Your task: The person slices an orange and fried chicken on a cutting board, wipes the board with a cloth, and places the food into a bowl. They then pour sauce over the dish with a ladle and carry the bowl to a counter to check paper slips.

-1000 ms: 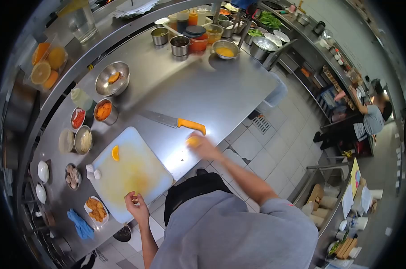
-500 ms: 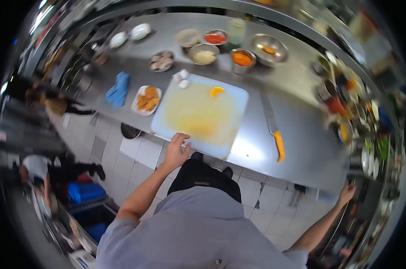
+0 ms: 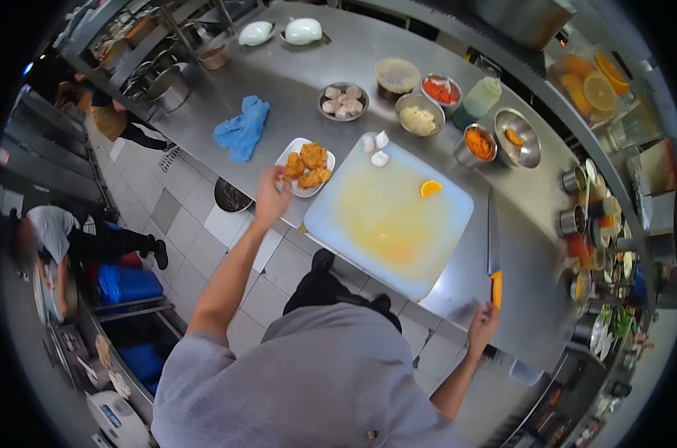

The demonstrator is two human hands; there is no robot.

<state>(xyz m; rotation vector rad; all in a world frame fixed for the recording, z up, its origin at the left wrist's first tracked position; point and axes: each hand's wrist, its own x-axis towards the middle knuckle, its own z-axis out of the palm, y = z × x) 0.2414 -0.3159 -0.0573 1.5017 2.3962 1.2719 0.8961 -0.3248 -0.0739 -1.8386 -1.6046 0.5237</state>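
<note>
My left hand (image 3: 272, 196) hovers at the counter's front edge, just short of a white plate (image 3: 290, 158) of golden fried pieces; its fingers are blurred and seem to hold nothing. My right hand (image 3: 482, 322) is at the counter edge, fingertips just below the orange handle of a knife (image 3: 494, 257) that lies flat to the right of the board. Between my hands lies a white cutting board (image 3: 387, 224), stained yellow. It carries one orange wedge (image 3: 430, 188) and small white pieces (image 3: 376, 147) at its far edge.
Behind the board stand several steel bowls with fillings (image 3: 418, 116), a squeeze bottle (image 3: 479, 97) and a steel bowl (image 3: 519, 138). A blue cloth (image 3: 241, 128) lies left of the plate. Orange slices (image 3: 588, 86) sit on the shelf. A person (image 3: 54, 231) crouches on the floor at left.
The view swung round. My left hand left the board's near edge and went to the plate. My right hand, earlier out over the floor at the right, came back beside the knife handle.
</note>
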